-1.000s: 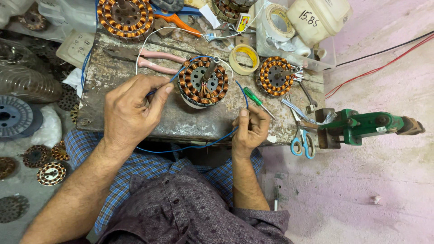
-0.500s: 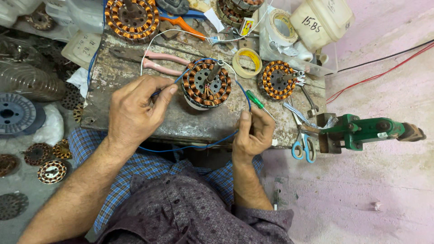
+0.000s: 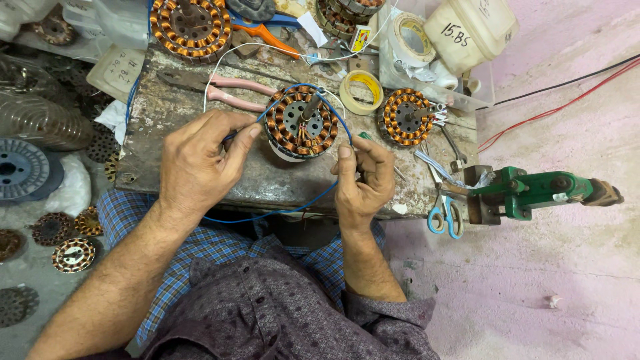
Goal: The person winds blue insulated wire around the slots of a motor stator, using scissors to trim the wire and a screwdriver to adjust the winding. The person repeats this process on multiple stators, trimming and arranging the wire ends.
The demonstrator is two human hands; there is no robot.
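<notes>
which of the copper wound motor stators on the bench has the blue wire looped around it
The stator between the left hand and right hand. The stators at the bench's top left and right have no blue wire.

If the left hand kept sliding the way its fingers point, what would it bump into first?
The left hand points rightward along the blue wire it pinches. Going straight on, it would probably first meet the copper-wound stator standing on the worn wooden board, though the exact height is hard to judge.
</notes>
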